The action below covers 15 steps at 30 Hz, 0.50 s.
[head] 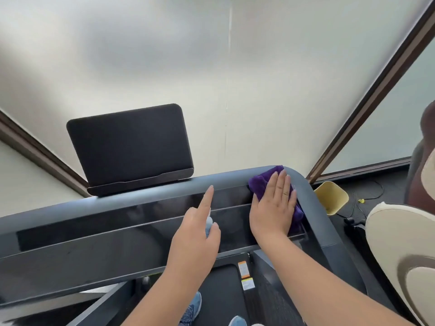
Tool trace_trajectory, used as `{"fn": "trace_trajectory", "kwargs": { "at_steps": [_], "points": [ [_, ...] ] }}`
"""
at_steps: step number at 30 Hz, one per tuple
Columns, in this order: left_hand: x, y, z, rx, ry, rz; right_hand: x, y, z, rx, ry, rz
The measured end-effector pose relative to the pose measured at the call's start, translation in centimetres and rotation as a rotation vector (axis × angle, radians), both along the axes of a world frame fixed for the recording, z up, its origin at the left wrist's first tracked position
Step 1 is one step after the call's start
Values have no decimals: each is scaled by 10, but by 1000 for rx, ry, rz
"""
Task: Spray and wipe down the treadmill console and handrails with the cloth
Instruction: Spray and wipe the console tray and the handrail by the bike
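Take the frosted glass wall [211, 78] as your landmark: at its foot on your right a yellow bin [332, 198] sits on the dark floor, with black cables [369, 191] and a cream chair [400, 250] nearer you.

Two bare forearms, no sleeves showing, blue shoes [193, 309], apparently knit trainers

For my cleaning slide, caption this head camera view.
Right hand presses a purple cloth flat on the treadmill console while the left hand holds a small spray bottle.
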<state>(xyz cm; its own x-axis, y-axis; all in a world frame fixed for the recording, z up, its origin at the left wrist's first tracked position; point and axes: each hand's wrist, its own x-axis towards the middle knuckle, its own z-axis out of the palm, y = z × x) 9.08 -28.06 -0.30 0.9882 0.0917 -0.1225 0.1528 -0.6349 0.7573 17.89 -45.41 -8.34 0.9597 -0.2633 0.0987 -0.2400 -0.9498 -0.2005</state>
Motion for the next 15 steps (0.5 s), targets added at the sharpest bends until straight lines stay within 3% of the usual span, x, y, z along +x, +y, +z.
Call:
{"fn": "trace_trajectory", "kwargs": {
  "at_steps": [4, 9, 15],
  "points": [
    [-6, 12, -4, 14, -35, 99, 6, 23, -1, -23, 29, 204],
    [-6, 5, -11, -22, -1, 130, -48, 38, -7, 7, 84, 474],
    [2, 4, -11, 61, 33, 146, -79, 5, -22, -25, 33, 438]
  ]
}}
